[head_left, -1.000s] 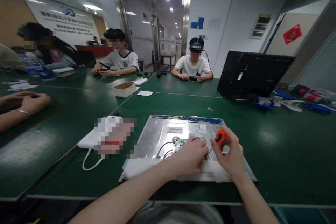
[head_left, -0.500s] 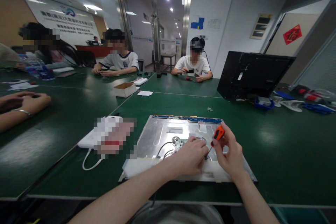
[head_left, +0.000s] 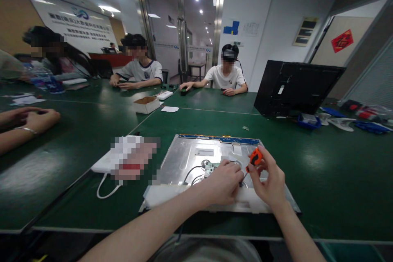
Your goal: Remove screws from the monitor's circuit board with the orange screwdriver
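Note:
A flat silver display panel (head_left: pixel 181 159) lies on the green table before me, a blue circuit strip (head_left: pixel 211 138) along its far edge. In my right hand (head_left: pixel 272 182) is an orange-and-black screwdriver (head_left: pixel 255 158), held tilted by the handle with its shaft pointing down at the panel. My left hand (head_left: pixel 225 180) rests on the panel by the screwdriver's tip, its fingers curled; what they hold, if anything, is hidden. Beside the left hand shows part of a small green circuit board (head_left: pixel 210 168) with black cables (head_left: pixel 192 170). A white strip (head_left: pixel 166 196) covers the panel's near edge.
Left of the panel lies a white device (head_left: pixel 102 163) with a cord loop, partly blurred out. A black monitor housing (head_left: pixel 301 88) stands at the right, near a blue tray (head_left: pixel 308 120). A small open box (head_left: pixel 146 105) sits farther back. Other people sit around the table.
The screwdriver handle has turned slightly in my right hand; my left hand stays in place. Across the table, a person has moved a dark object to the left and down onto the table.

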Motion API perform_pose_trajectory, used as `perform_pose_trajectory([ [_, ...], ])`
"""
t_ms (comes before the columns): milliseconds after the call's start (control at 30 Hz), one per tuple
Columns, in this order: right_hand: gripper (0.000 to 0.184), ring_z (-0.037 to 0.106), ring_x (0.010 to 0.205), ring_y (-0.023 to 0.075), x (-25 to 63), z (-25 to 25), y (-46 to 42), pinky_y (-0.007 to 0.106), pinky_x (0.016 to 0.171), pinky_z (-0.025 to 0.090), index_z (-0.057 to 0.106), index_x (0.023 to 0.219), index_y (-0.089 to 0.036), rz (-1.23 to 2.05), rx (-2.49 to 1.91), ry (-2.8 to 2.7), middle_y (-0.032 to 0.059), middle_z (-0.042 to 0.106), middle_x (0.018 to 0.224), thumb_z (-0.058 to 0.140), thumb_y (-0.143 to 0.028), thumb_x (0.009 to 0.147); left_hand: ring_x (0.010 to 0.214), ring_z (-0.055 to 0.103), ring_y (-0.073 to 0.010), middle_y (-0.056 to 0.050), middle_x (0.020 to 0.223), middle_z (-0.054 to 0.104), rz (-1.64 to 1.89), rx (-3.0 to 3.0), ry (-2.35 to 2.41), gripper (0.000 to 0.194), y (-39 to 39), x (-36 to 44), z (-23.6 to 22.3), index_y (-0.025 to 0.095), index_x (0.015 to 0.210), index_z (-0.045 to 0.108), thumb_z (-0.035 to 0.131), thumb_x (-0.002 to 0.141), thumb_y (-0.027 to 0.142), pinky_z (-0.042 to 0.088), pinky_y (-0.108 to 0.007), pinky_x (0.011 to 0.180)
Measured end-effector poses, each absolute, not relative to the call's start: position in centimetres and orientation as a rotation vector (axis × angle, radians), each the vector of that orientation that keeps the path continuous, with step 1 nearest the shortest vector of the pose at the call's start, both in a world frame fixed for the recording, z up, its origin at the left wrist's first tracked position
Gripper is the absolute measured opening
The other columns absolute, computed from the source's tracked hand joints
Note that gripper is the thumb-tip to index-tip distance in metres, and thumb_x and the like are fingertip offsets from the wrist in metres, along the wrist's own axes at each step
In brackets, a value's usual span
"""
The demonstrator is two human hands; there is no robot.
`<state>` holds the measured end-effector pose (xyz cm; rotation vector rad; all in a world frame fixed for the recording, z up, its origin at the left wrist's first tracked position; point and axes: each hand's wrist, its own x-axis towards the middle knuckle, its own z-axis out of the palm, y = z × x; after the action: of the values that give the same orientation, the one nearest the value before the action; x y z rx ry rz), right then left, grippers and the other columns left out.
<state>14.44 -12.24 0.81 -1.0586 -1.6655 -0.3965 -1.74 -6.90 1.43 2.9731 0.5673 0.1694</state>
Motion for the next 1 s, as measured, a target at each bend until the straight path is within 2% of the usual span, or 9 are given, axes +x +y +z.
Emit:
perform_pose_trajectory([
  [300,0.045,0.05,0.044,0.0077,14.48,0.59,-12.05,0.019,0.038,0.046,0.043,0.136,-0.023,-0.442,-1.065,-1.604,-0.004,0.057,0.077,0.06,-0.026,0.094,0.098,0.059,-0.0257,-0.011,0.104,0.064,0.163,2.97,0.558,0.011,-6.92,-1.73,1.57,0.016,0.093,0.058,0.058,0.083,0.016,0.041,-0.039,0.092],
  [633,0.046,0.051,0.045,0.0096,14.45,0.86,-12.24,0.022,0.04,0.048,0.043,0.137,-0.022,-0.402,-1.073,-1.65,-0.0022,0.058,0.078,0.058,-0.028,0.095,0.105,0.058,-0.0281,-0.012,0.111,0.064,0.162,2.932,0.534,0.022,-6.81,-1.83,1.63,0.017,0.102,0.057,0.061,0.08,0.015,0.039,-0.042,0.097],
  [800,0.044,0.056,0.05,0.0105,14.48,0.82,-12.39,0.023,0.044,0.051,0.043,0.138,-0.022,-0.378,-1.083,-1.632,0.0029,0.064,0.089,0.053,-0.023,0.096,0.099,0.059,-0.0267,-0.011,0.104,0.064,0.155,2.95,0.543,0.015,-6.76,-1.88,1.67,0.017,0.093,0.057,0.061,0.079,0.016,0.041,-0.04,0.093],
  [1000,0.042,0.054,0.049,0.0091,14.58,0.44,-12.19,0.021,0.041,0.049,0.044,0.134,-0.022,-0.4,-1.09,-1.59,0.0011,0.062,0.087,0.057,-0.024,0.094,0.095,0.058,-0.0255,-0.01,0.099,0.064,0.149,2.963,0.516,0.014,-6.6,-2.02,1.75,0.017,0.089,0.058,0.062,0.076,0.016,0.042,-0.038,0.09],
])
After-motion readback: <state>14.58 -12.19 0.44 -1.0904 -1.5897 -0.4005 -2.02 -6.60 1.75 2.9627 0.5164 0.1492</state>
